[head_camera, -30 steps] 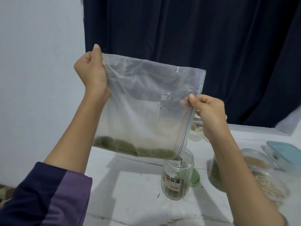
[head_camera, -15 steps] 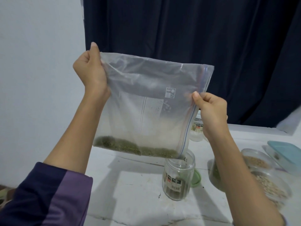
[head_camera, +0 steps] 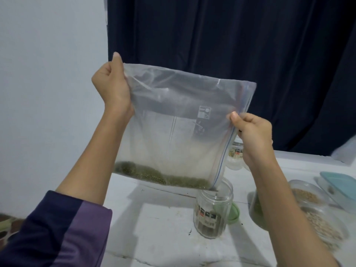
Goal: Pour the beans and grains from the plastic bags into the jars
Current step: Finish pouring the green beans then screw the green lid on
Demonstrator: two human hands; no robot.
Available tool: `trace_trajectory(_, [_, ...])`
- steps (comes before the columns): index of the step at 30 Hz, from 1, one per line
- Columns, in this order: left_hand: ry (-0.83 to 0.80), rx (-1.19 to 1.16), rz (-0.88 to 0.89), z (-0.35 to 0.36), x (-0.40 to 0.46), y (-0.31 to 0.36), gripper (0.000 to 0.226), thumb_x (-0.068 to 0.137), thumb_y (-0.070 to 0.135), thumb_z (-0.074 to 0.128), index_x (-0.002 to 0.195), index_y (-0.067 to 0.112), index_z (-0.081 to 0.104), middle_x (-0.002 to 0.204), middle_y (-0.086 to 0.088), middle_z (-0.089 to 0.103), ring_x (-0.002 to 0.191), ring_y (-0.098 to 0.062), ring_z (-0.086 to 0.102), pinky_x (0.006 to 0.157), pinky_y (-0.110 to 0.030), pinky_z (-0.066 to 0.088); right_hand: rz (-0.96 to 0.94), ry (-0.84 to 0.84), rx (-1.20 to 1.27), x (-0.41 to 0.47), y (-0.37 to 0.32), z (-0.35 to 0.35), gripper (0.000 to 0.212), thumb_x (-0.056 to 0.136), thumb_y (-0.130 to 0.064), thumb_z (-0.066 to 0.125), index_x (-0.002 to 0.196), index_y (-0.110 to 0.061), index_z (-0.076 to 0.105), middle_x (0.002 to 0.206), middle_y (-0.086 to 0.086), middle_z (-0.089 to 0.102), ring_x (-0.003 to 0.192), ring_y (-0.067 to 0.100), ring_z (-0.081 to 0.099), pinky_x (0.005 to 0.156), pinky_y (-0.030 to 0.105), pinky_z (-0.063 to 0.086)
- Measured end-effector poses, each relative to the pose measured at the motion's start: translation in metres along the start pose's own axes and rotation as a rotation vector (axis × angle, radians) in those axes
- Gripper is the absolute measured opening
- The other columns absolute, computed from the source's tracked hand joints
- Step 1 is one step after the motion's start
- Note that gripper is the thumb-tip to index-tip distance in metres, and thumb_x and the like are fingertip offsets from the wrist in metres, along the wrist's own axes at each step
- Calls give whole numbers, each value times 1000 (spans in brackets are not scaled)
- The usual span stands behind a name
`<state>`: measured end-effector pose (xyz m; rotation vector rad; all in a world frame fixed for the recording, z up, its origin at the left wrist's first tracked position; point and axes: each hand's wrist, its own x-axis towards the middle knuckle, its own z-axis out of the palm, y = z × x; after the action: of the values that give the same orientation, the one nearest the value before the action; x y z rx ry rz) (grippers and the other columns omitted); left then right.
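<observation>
Zip bag point(head_camera: 179, 120), green beans point(head_camera: 159, 175) along bottom edge; left hand point(head_camera: 111, 87) and right hand point(head_camera: 252, 133) pinch corners; lower corner over open jar point(head_camera: 212, 211).

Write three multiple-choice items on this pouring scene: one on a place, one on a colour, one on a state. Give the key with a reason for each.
1. Where is the lowest corner of the plastic bag?
A. Over the open jar
B. Flat on the table
C. Inside the blue-lidded container

2. What colour are the beans in the bag?
A. Red
B. Green
C. White

3. How is the bag held?
A. Left hand alone
B. Right hand alone
C. Both hands grip it

Key: 1 A, the bag's corner hangs just above the jar's mouth. 2 B, a green layer lies along the bag's bottom edge. 3 C, each hand pinches an edge.
</observation>
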<state>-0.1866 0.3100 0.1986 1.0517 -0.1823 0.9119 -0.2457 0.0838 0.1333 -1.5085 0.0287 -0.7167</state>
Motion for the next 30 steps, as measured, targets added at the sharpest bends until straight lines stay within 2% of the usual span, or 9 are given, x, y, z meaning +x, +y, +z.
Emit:
trace_trajectory(2, [-5, 1, -5, 0, -1, 0, 53, 95, 19, 54, 55, 20, 20, 46, 15, 18, 49, -7, 18, 48, -17, 22, -22, 26, -15, 1, 2, 0, 24, 96, -15, 57, 84, 4, 64, 71, 8, 56, 58, -3, 51, 56, -3, 34])
trace_trajectory(5, [0, -4, -6, 1, -1, 1, 53, 95, 19, 54, 54, 20, 20, 46, 14, 19, 50, -7, 19, 49, -18, 24, -44, -21, -24, 3, 5, 2, 36, 97, -18, 55, 91, 18, 54, 77, 20, 48, 74, 19, 42, 66, 17, 38])
trace_trajectory(9, [-12, -12, -6, 2, -2, 1, 53, 95, 19, 54, 54, 20, 20, 45, 15, 19, 49, -6, 19, 48, -18, 24, -57, 7, -53, 4, 7, 2, 31, 97, -15, 54, 95, 15, 60, 89, 21, 65, 78, 33, 54, 74, 25, 50])
trace_trajectory(12, [-10, -8, -2, 2, -3, 3, 54, 95, 18, 54, 52, 20, 21, 43, 16, 19, 47, -6, 19, 48, -17, 25, -69, 45, -22, 2, 8, 4, 28, 97, -13, 55, 88, 13, 62, 80, 15, 59, 72, 21, 50, 71, 24, 45])
trace_trajectory(16, [-3, -8, -6, 3, -6, 4, 55, 95, 18, 53, 51, 20, 21, 42, 17, 20, 46, -5, 20, 47, -16, 26, -78, 35, 13, 2, 11, 8, 33, 97, -13, 55, 87, 18, 57, 74, 20, 53, 69, 29, 44, 67, 32, 43])
trace_trajectory(20, [-4, 5, -6, 4, -7, 4, 55, 95, 18, 53, 51, 20, 21, 42, 16, 19, 46, -5, 19, 47, -16, 26, -58, 72, 24, 3, 12, 8, 28, 97, -12, 55, 73, 0, 62, 62, -8, 57, 61, 4, 50, 64, 20, 43])
trace_trajectory(22, [-2, 10, 2, 5, -7, 5, 56, 95, 18, 54, 50, 20, 21, 42, 16, 19, 47, -5, 19, 48, -17, 26, -20, 9, 19, 2, 10, 9, 26, 97, -14, 56, 73, -7, 64, 71, -1, 63, 71, 9, 56, 72, 24, 47])
trace_trajectory(25, [-9, 12, -1, 5, -8, 4, 55, 95, 18, 54, 50, 21, 22, 43, 16, 20, 47, -5, 20, 47, -17, 26, -11, 90, 68, 6, 11, 5, 23, 96, -14, 56, 83, 3, 67, 82, 17, 64, 80, 20, 55, 77, 28, 47])
trace_trajectory(30, [-4, 28, -5, 8, -9, 4, 55, 95, 18, 54, 51, 20, 21, 42, 16, 19, 46, -5, 19, 47, -17, 25, 9, 65, 63, 6, 14, 5, 23, 98, -13, 54, 82, -3, 68, 82, 1, 70, 82, 15, 61, 82, 29, 48])
